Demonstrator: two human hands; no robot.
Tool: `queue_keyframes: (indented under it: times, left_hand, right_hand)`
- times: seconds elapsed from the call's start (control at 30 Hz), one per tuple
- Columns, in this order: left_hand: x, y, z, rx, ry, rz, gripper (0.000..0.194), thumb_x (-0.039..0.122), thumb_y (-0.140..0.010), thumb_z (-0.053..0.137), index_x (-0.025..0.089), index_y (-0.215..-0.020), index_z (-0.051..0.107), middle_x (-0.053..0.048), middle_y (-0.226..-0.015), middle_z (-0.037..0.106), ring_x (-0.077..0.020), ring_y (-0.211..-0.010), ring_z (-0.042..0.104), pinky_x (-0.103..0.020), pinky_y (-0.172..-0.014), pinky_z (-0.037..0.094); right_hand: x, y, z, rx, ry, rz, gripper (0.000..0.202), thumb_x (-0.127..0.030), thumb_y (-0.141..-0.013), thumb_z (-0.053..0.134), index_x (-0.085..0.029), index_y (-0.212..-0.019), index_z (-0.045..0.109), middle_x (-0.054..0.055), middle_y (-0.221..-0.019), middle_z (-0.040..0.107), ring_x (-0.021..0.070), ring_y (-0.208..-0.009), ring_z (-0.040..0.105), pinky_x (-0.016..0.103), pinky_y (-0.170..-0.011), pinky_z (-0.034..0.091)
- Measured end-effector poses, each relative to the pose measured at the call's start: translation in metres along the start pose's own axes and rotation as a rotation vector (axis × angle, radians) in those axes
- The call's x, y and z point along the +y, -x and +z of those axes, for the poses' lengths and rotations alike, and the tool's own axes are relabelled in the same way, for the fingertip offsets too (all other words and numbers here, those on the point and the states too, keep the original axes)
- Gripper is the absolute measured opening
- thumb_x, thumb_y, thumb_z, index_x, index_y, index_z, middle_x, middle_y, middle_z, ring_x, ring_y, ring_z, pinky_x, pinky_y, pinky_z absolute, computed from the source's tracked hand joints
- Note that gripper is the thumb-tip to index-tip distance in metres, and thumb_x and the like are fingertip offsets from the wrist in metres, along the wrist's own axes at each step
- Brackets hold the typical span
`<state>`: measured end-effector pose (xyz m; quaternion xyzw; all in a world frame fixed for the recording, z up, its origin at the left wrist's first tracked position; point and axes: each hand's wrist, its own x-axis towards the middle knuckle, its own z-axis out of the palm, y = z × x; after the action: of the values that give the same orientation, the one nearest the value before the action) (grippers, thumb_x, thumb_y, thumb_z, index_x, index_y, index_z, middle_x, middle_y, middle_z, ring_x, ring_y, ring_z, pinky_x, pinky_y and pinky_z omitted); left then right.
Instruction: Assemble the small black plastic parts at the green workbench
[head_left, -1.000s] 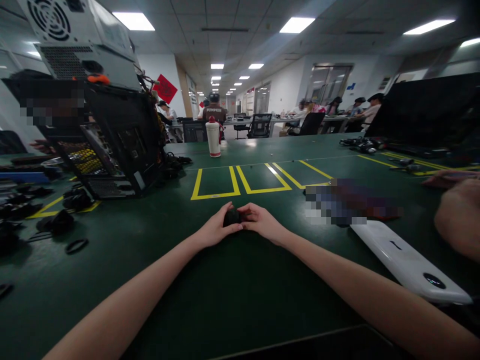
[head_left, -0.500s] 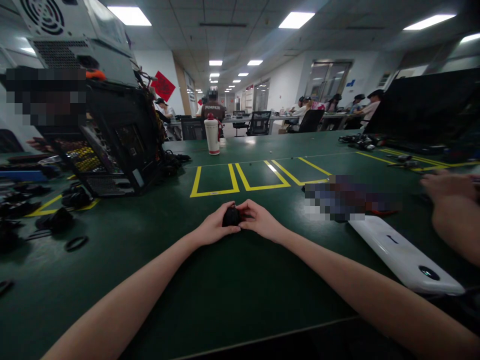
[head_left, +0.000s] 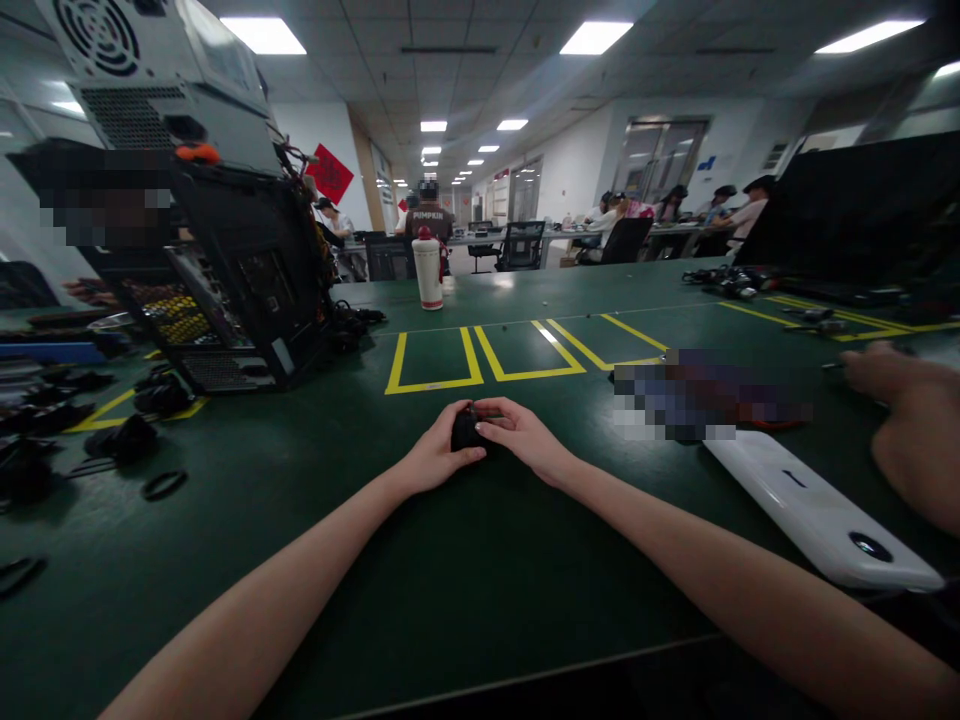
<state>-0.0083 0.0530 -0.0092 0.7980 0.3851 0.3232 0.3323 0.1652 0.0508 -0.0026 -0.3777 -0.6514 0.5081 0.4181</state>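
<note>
Between my two hands, just above or on the green table point(head_left: 420, 580), is a small black rounded object point(head_left: 465, 430). Its exact kind is hard to make out. My left hand point(head_left: 439, 450) curls around its left side, thumb below and fingers over the far side. My right hand point(head_left: 517, 435) closes on its right side, with the thumb across the near face and the index finger along the top. The fingers of both hands hide part of it. Yellow tape frames point(head_left: 435, 386) lie on the table beyond my hands.
An opened computer case point(head_left: 247, 290) stands at the left, with black coiled cables point(head_left: 124, 440) near it. A white-and-red cup point(head_left: 428, 275) stands farther back. At the right lie a long white device point(head_left: 810, 510) and another person's hand point(head_left: 885, 375). A dark monitor point(head_left: 870, 210) stands behind.
My right thumb has moved up onto the near face of the black object, and the right fingers have shifted left over its top. The whole view has shifted slightly.
</note>
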Motion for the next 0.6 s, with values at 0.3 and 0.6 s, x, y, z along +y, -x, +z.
queue_keyframes:
  times: [0.3, 0.6]
  left_hand:
    - [0.0035, 0.0014, 0.0036, 0.03, 0.039, -0.021, 0.065, 0.027, -0.074, 0.057, 0.014, -0.128, 0.024, -0.015, -0.13, 0.034, -0.0254, -0.121, 0.036, -0.042, -0.103, 0.028]
    - [-0.0008, 0.0, 0.0057, 0.011, 0.021, 0.01, 0.069, 0.023, -0.072, 0.059, 0.015, -0.131, 0.022, -0.014, -0.13, 0.035, -0.0243, -0.122, 0.035, -0.042, -0.105, 0.024]
  right_hand:
    - [0.0022, 0.0044, -0.0003, -0.077, 0.054, -0.088, 0.035, -0.02, -0.076, 0.056, -0.023, -0.111, 0.052, 0.004, -0.108, 0.056, 0.0174, -0.101, 0.054, 0.037, -0.09, 0.043]
    - [0.0, 0.0044, 0.0015, 0.02, -0.061, 0.031, 0.03, -0.024, -0.073, 0.06, -0.019, -0.102, 0.055, 0.006, -0.105, 0.059, 0.0169, -0.093, 0.058, 0.037, -0.084, 0.046]
